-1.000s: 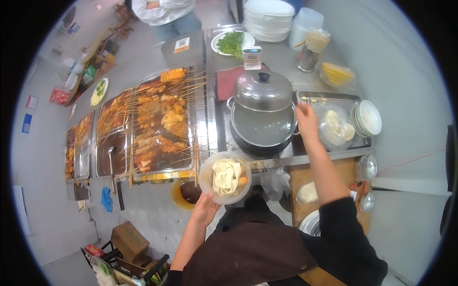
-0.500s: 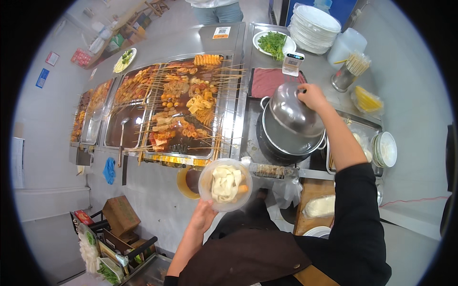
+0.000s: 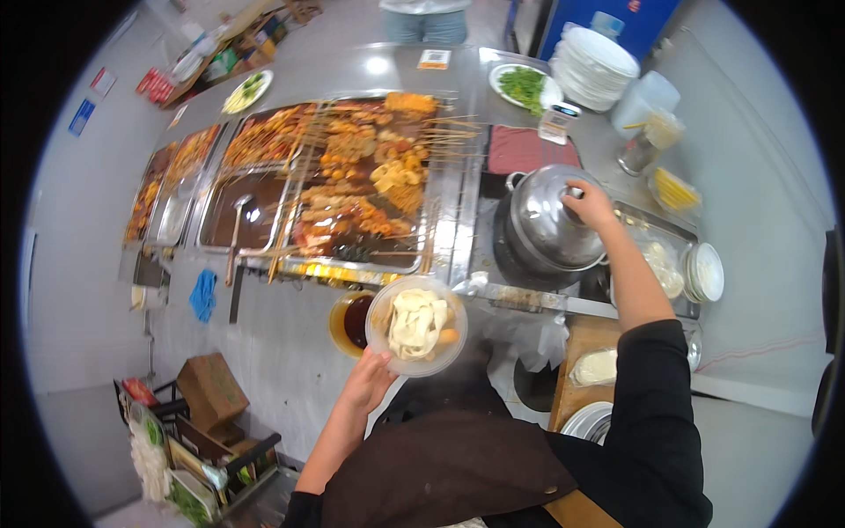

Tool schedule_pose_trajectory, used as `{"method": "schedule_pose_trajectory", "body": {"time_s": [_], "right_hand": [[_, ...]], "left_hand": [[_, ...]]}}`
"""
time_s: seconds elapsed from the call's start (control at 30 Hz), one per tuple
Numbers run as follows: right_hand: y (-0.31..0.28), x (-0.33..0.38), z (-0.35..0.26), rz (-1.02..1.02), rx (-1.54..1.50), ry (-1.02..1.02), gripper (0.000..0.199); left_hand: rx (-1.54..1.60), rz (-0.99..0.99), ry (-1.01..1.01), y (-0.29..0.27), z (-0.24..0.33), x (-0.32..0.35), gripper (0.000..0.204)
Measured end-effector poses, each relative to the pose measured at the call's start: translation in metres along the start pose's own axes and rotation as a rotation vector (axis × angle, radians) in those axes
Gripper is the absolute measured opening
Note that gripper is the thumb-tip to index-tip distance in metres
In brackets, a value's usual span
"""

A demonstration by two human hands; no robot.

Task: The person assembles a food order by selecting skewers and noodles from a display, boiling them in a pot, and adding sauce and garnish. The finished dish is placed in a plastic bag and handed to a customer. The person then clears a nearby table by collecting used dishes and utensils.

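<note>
Clear plastic is forming the round bowl that the left hand is gripping, its fingers pressing at the lower left of the rim. Pale, wide strips are lying folded in the bowl, and an orange piece is showing beside them on the right. The bowl is hovering just in front of the body, off the counter edge, directly above and to the right of the left hand, and well apart from the right hand. That hand is reaching forward and closing around the dark knob of a shiny metal lid. The lid is covering the pot, though whether it is seating fully I cannot tell. The pot is standing beyond the bowl and to its right, under the right hand. Left of the pot, skewered food is sitting in metal trays, and a ladle is leaning in one of them. Behind the pot a reddish cloth is lying flat, near a plate that is holding chopped greens.
</note>
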State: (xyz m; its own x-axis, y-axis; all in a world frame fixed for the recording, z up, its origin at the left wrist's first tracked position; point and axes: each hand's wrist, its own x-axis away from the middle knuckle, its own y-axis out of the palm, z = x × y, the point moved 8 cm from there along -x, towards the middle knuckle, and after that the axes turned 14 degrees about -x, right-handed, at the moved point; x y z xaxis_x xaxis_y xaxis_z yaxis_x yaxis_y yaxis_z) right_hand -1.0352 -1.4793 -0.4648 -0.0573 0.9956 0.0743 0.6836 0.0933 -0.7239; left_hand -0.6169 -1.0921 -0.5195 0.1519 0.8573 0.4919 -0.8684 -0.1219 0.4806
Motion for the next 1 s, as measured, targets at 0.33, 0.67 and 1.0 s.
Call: {"method": "schedule_pose_trajectory", "body": {"time_s": [0.33,0.67,1.0], "right_hand": [[0.169,0.191,-0.098,-0.206,-0.548,-0.285,0.018],[0.434,0.358,-0.205,-1.333,-0.414,-0.025,0.022],[0.637,0.405,-0.324,-1.311,-0.057,0.12,0.021]], "left_hand": [[0.194,0.139,0.182,-0.056,-0.013,0.094,0.052],[0.563,0.596,0.484,-0.122,-0.069,0.257,0.054],[0.665,1.026,0.695,-0.256,-0.118,0.491,0.057]]}}
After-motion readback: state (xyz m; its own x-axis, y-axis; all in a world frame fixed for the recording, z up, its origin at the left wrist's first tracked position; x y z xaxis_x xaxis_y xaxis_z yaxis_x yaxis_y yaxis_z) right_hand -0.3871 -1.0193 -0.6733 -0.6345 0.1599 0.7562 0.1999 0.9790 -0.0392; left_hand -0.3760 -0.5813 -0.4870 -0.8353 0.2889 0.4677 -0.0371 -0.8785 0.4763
